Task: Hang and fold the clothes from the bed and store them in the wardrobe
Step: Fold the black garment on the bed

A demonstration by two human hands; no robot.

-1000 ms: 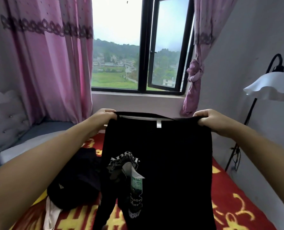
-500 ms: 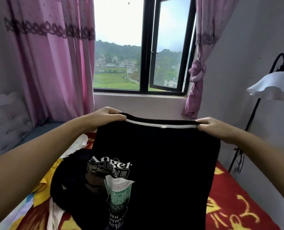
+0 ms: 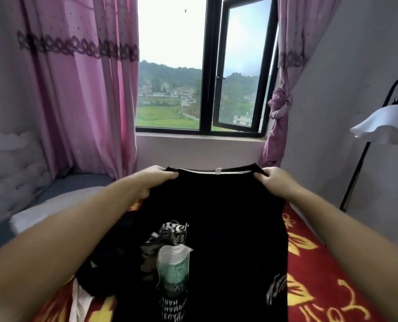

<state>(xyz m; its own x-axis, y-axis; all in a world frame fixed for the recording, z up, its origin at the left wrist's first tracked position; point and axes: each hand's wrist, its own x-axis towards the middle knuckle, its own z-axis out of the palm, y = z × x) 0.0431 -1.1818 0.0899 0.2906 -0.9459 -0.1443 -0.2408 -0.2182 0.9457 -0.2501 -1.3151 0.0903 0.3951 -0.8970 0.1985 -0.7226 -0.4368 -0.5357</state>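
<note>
- Bedroom with a red-and-yellow bedspread [image 3: 321,270], window [image 3: 205,73] ahead; work happens over the bed.
- Left hand [image 3: 157,180] pinches the left shoulder of the black T-shirt [image 3: 228,228], fingers curled over the top edge.
- Right hand [image 3: 273,181] pinches the right shoulder the same way; both grips narrow, closed on fabric.
- Collar with its small white neck label [image 3: 218,170] is stretched between the two hands; the shirt hangs from there, its body draping down over the bed toward the person.
- White and green print [image 3: 172,268] faces the camera, partly creased.
- Handling, as a judgement: light, limp knit, no stiffness; it sags wherever unsupported and will bunch if one side drops. Shoulder seams look like the right hold for keeping it square, for either a fold or a hanger.
- Risk: pinch is shallow, so fabric could slide out under a shake.
- Beyond the shirt: another dark garment [image 3: 105,270] heaped at its left on the bed, a strip of white cloth [image 3: 78,303] beside it.
- Pink curtains [image 3: 81,89] flank the window; floor lamp [image 3: 383,126] stands at right.
- No wardrobe or hanger in view.
</note>
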